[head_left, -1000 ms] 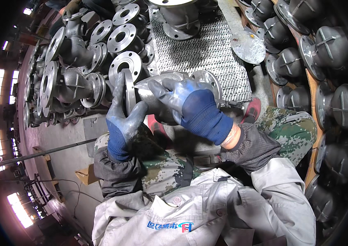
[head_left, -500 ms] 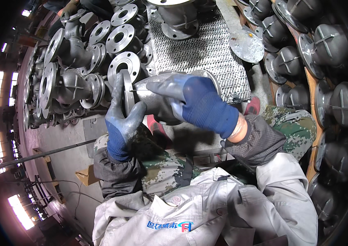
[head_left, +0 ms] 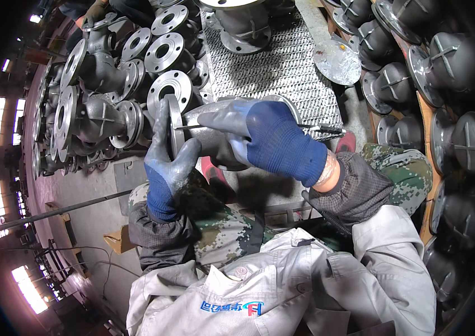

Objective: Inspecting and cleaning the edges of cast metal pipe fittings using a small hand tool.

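Two gloved hands are working at one grey flanged casting [head_left: 210, 144], which is lying crosswise in front of the person, just beyond the knees, with its left flange [head_left: 177, 124] standing on edge. The left hand [head_left: 171, 159] is spreading around this rim, fingers lying along the outer face and thumb pointing up near the lower edge. The right hand [head_left: 251, 124] is closing around a slim tool [head_left: 322, 130], its forefinger stretching toward the flange; the tool's back end is sticking out past the knuckles, and a thin tip is reaching the inner side of the flange, though whether it is touching cannot be told.

Beyond the casting, a silver mesh surface [head_left: 294, 63] is stretching away, its middle lying bare up to a second casting [head_left: 246, 35] that is standing near the far end. A round plate [head_left: 337, 60] is overlapping the right edge of the mesh. Farther right, more castings [head_left: 394, 87] are crowding the wooden boards [head_left: 423, 120]. On the left, stacked flanged castings [head_left: 100, 119] are coming close to the left hand, leaving little room there, while open floor [head_left: 94, 196] is spreading nearer the person.
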### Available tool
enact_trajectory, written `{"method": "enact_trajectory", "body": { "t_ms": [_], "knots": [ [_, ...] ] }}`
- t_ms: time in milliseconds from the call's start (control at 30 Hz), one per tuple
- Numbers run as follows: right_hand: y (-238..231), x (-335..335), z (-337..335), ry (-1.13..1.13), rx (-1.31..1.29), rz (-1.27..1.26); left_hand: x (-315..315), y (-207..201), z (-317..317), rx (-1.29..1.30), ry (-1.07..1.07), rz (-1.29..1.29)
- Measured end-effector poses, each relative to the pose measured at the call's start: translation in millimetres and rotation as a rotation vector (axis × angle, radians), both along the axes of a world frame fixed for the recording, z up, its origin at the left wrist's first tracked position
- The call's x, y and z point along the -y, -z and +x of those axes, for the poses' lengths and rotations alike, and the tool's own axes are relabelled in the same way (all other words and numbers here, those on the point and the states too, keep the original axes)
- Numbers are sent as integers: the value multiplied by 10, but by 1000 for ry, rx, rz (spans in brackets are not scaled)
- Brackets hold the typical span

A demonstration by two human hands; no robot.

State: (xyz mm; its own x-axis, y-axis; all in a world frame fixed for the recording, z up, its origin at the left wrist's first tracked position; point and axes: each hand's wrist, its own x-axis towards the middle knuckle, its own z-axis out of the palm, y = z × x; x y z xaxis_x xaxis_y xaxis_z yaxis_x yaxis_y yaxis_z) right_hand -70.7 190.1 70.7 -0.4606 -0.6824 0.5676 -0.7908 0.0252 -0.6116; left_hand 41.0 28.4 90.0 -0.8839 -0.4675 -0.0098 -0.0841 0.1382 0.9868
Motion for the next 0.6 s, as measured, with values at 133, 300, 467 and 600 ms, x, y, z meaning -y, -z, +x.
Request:
{"method": "enact_trajectory", "body": {
  "t_ms": [133,300,467,600],
  "knots": [
    [-46,28,-44,84,17,154,-8,18,9,-30,35,-73],
    [-59,-12,-39,87,24,129,1,2,-18,27,26,-168],
    [-175,-213,-182,-113,505,49,0,65,-79,-79,100,-98],
    [-364,-274,-364,0,482,-40,11,-16,-18,-103,68,-158]
  ]
}}
